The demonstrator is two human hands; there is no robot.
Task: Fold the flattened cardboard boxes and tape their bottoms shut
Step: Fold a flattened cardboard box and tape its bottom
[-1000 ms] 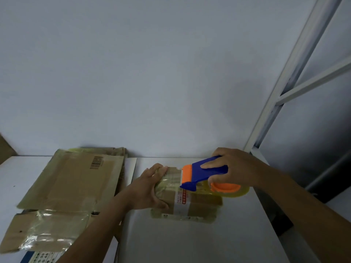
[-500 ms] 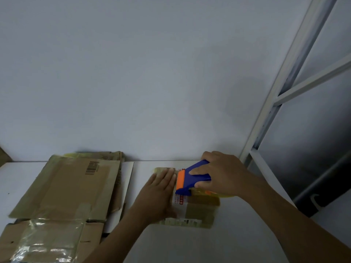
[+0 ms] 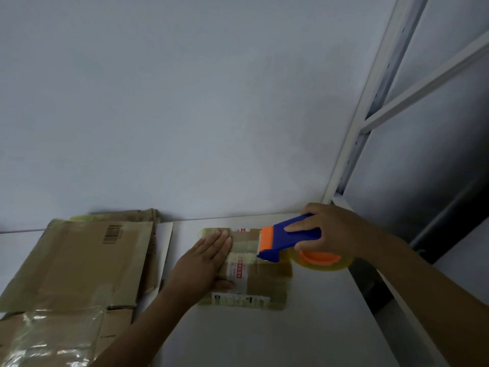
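A small folded cardboard box [image 3: 262, 284] with labels and old tape lies on the white table [image 3: 304, 335]. My left hand [image 3: 203, 263] presses flat on the box's left part, fingers straight. My right hand [image 3: 330, 229] grips the blue and orange tape dispenser [image 3: 288, 238] with its roll of clear tape [image 3: 322, 260]. The dispenser's orange head sits over the box's upper right part.
Several flattened cardboard boxes [image 3: 79, 263] lie stacked on the left of the table, one with shiny tape [image 3: 53, 337] nearest me. A white wall [image 3: 185, 102] stands close behind. A white metal shelf frame [image 3: 370, 123] rises at the right.
My right hand drew the dispenser to the right across the box, so the roll now shows beyond the box's right edge. My left hand flattened onto the box top.
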